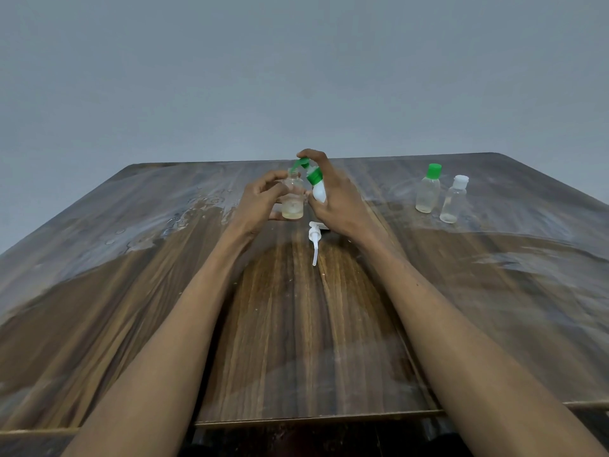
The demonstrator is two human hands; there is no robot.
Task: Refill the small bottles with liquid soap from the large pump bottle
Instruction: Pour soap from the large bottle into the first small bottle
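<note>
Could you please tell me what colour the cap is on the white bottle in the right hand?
Green, flipped open; the head view shows the cap.

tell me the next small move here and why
Probably squeeze the white bottle gently. The right hand holds it tilted, its green flip cap open over the uncapped mouth of the small clear bottle, which the left hand grips. That bottle shows only a shallow layer of yellowish liquid at the bottom, so it seems to need more. Whether soap is flowing cannot be told.

Dim, soft light; table (494,291) sheen, wide-angle edge distortion.
</note>
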